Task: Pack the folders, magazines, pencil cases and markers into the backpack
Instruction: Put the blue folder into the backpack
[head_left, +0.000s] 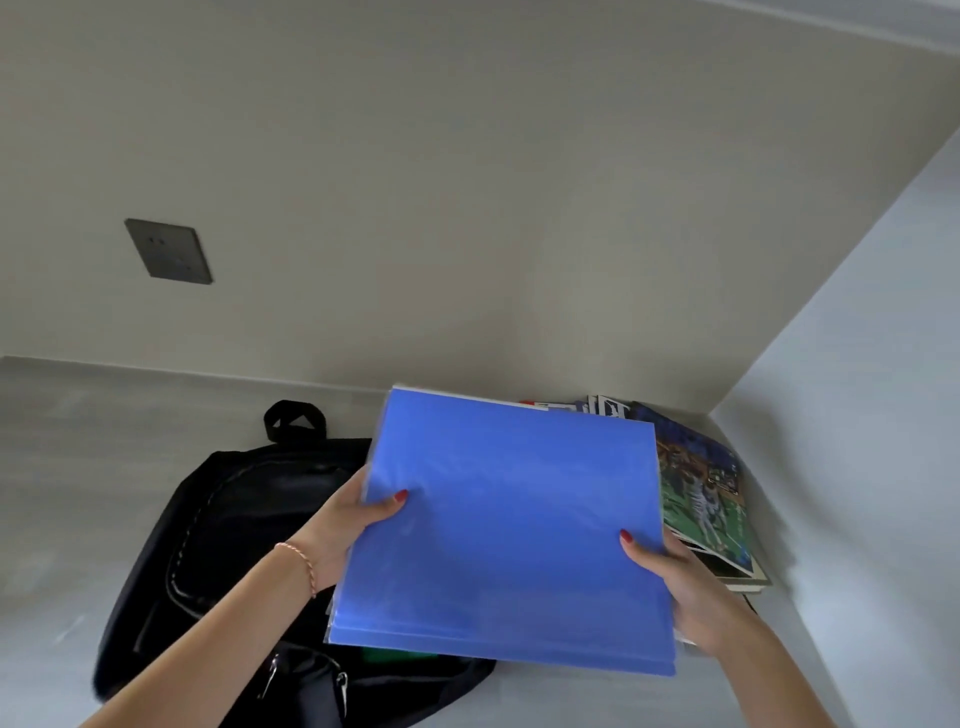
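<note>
Blue folders (506, 530), a thin stack, sit level between our two hands above the near right part of the black backpack (234, 545): our left hand (348, 525) has its grip closed on the left edge, thumb on top, and our right hand (675, 577) grips the right edge the same way, both forearms reaching in from the near side. The backpack lies flat on the pale grey worktop (78, 467), magazines (711, 509) are piled just right of the folders in the far corner, and a dark wall socket (169, 251) sits on the beige wall.

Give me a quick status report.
Left hand and right hand grip blue folder. Held above black backpack. Magazines unpacked. Nothing blocking.
</note>
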